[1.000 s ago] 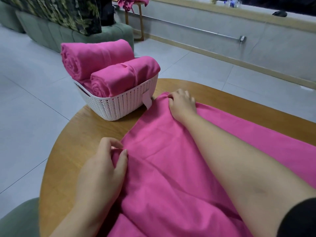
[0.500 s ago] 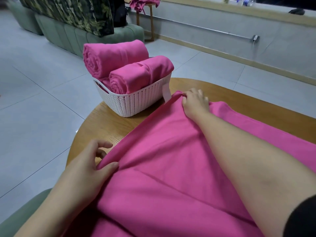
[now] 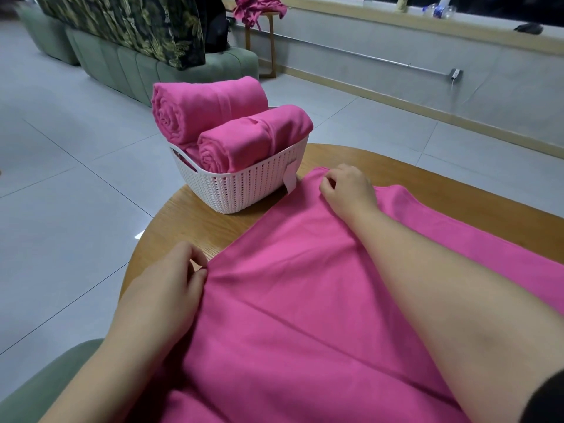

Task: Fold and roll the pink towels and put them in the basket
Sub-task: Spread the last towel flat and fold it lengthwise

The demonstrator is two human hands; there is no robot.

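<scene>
Towel edge between left hand and right hand

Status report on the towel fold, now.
Left hand pinching the near corner of the flat pink towel; right hand gripping the far corner. Two rolled towels in the white basket. Basket touches the far corner.

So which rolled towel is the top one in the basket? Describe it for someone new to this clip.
On the round wooden table stands a white slotted basket. Two rolled pink towels show in it; the top rolled towel lies farther from the person and higher, its spiral end well above the rim, unlike the lower rolled towel in front.
</scene>
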